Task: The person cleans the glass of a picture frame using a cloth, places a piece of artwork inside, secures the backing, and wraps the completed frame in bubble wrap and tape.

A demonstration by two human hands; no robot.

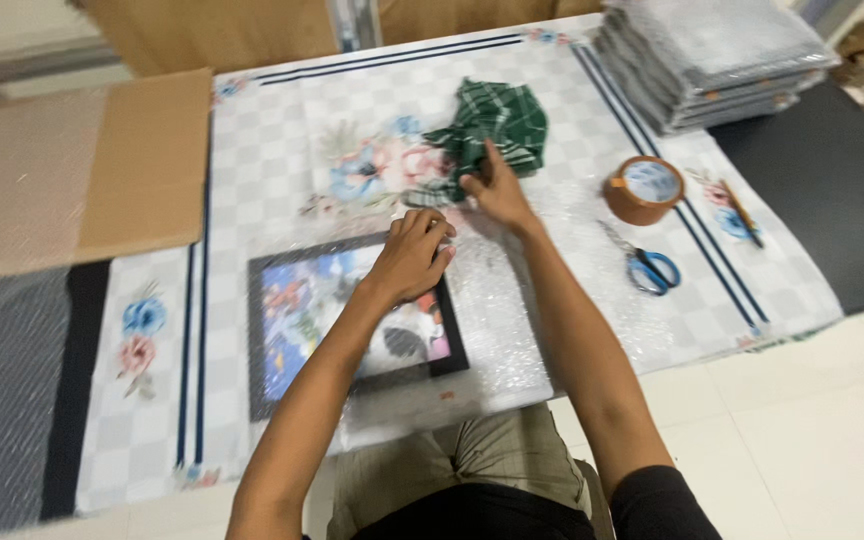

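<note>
A black-framed colourful picture (322, 320) lies on a sheet of clear bubble wrap (512, 320) spread over a checked, flower-printed cloth (282, 140). My left hand (412, 255) rests with curled fingers on the frame's upper right corner, pressing on the bubble wrap there. My right hand (497, 190) reaches further out and touches a crumpled green checked cloth (497, 125), its fingers on the cloth's near edge.
A roll of brown tape (642, 190) and blue-handled scissors (647, 265) lie to the right, with a pencil (742, 212) beyond. A stack of bubble-wrapped flat items (712, 60) sits at the far right. Flat cardboard (142, 160) lies to the left.
</note>
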